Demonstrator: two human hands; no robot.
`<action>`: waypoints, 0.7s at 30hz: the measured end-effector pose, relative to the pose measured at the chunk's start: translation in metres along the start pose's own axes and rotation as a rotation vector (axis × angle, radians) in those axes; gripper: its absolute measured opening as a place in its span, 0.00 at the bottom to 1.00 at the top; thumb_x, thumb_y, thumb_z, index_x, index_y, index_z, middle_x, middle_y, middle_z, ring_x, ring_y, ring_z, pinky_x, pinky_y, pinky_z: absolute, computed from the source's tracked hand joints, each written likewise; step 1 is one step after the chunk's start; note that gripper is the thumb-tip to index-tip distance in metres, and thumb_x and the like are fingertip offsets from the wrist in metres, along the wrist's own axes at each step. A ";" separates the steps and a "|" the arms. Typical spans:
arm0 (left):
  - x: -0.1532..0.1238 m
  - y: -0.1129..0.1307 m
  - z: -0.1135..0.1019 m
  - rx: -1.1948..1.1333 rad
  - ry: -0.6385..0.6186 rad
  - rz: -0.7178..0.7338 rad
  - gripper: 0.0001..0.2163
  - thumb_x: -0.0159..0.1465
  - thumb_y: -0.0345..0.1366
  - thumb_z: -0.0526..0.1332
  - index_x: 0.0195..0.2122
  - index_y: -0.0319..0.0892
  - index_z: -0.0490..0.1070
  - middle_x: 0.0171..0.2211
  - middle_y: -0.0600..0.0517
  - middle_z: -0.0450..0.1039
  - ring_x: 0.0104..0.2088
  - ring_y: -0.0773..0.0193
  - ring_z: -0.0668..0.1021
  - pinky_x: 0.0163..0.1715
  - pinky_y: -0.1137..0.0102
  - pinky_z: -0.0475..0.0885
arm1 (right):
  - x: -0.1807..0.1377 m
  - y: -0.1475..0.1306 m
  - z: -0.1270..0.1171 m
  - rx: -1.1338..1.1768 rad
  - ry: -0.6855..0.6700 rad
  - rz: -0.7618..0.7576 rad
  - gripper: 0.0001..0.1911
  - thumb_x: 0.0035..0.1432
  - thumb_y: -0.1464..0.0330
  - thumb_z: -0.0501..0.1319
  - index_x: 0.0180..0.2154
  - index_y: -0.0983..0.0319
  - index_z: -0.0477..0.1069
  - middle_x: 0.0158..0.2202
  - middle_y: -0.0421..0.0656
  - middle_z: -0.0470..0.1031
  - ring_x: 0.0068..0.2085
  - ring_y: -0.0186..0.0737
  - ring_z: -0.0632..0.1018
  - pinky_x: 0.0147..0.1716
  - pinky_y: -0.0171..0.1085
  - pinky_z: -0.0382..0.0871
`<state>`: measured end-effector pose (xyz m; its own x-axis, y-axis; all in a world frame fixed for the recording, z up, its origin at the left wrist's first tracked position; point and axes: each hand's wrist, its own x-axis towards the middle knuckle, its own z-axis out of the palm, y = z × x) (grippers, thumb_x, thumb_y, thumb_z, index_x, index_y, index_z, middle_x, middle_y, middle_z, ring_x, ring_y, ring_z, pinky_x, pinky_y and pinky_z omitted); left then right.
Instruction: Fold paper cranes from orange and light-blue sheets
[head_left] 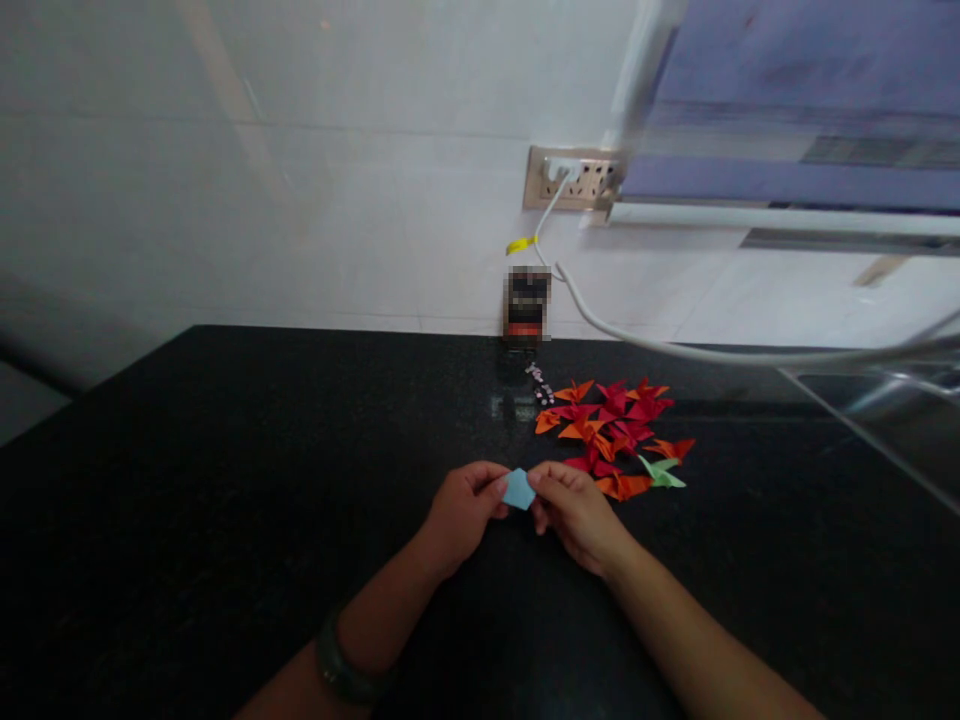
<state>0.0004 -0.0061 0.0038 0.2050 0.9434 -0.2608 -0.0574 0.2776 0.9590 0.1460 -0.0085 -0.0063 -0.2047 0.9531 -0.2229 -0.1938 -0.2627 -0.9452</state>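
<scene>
Between my two hands is a small folded piece of light blue paper (519,490), held just above the dark countertop. My left hand (471,508) pinches its left edge between thumb and fingers. On the other side, my right hand (574,510) grips the right edge the same way. Just beyond my right hand lies a group of folded paper cranes (611,425), mostly red and orange. One pale green paper crane (663,473) sits at the group's near right edge. The undersides of my fingers are partly hidden.
A black countertop (225,450) runs back to a tiled wall. Small pale bits (538,383) lie near a blurred dark box (528,303) at the wall. From a wall socket (574,180), a white cable (675,350) stretches rightward above the counter.
</scene>
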 end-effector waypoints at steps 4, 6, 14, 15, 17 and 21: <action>0.000 -0.003 -0.004 -0.308 -0.139 -0.093 0.10 0.53 0.33 0.59 0.36 0.40 0.64 0.24 0.54 0.68 0.20 0.71 0.70 0.23 0.73 0.67 | -0.002 -0.001 -0.001 0.202 -0.152 -0.029 0.13 0.48 0.63 0.61 0.36 0.61 0.65 0.21 0.35 0.66 0.18 0.27 0.66 0.16 0.28 0.63; -0.002 -0.002 -0.005 -0.447 -0.225 -0.131 0.12 0.53 0.32 0.60 0.38 0.42 0.61 0.23 0.55 0.67 0.19 0.72 0.69 0.22 0.74 0.67 | -0.004 -0.001 -0.001 0.174 -0.224 -0.114 0.22 0.44 0.66 0.64 0.43 0.58 0.63 0.26 0.37 0.68 0.22 0.28 0.69 0.17 0.28 0.65; -0.004 0.003 0.000 -0.313 -0.186 -0.115 0.08 0.52 0.34 0.60 0.33 0.40 0.66 0.25 0.54 0.69 0.26 0.69 0.73 0.32 0.68 0.69 | -0.004 -0.005 0.000 -0.108 -0.148 -0.275 0.07 0.48 0.66 0.61 0.26 0.63 0.68 0.28 0.38 0.67 0.21 0.26 0.69 0.19 0.29 0.62; -0.003 0.002 0.001 -0.237 -0.116 -0.050 0.07 0.54 0.36 0.59 0.31 0.39 0.68 0.27 0.53 0.70 0.28 0.68 0.73 0.34 0.68 0.69 | -0.004 -0.006 0.000 -0.117 -0.125 -0.256 0.07 0.48 0.66 0.61 0.26 0.63 0.67 0.25 0.37 0.67 0.19 0.26 0.68 0.18 0.28 0.62; -0.002 0.002 0.000 -0.124 -0.034 0.048 0.10 0.55 0.40 0.57 0.30 0.37 0.70 0.27 0.52 0.72 0.30 0.67 0.74 0.36 0.69 0.68 | -0.003 -0.007 0.000 -0.133 -0.070 -0.208 0.08 0.48 0.65 0.61 0.26 0.64 0.66 0.19 0.34 0.66 0.17 0.25 0.66 0.17 0.28 0.60; -0.002 0.001 -0.002 -0.072 -0.066 0.093 0.10 0.51 0.37 0.61 0.32 0.37 0.73 0.26 0.52 0.74 0.27 0.66 0.74 0.32 0.70 0.68 | -0.003 -0.005 0.001 -0.123 -0.023 -0.153 0.10 0.46 0.65 0.62 0.27 0.64 0.65 0.15 0.33 0.65 0.15 0.26 0.67 0.16 0.27 0.59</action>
<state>-0.0016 -0.0074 0.0049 0.2590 0.9524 -0.1608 -0.1487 0.2039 0.9676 0.1464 -0.0098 -0.0005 -0.2040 0.9765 -0.0700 -0.1059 -0.0931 -0.9900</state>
